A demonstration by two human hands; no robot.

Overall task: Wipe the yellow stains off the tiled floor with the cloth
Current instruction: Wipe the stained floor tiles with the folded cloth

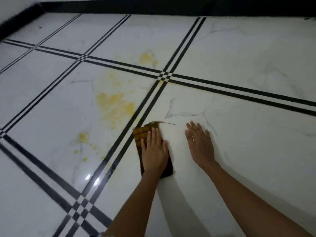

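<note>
A folded brown and yellow striped cloth (141, 134) lies on the white marbled tile floor (239, 134), beside a black double grout line. My left hand (154, 151) presses flat on top of the cloth, fingers together and pointing away. My right hand (200, 144) rests flat on the bare tile to the right, fingers spread, holding nothing. Yellow stains lie left of and beyond the cloth: a large patch (114, 105), a smaller one (147, 59) farther away, and small splashes (83, 137) near the left.
Black double lines (222, 86) cross the floor in a grid. A black skirting band (171, 7) runs along the far wall and turns at the left corner. Light glints off the tile (92, 178) near my left forearm.
</note>
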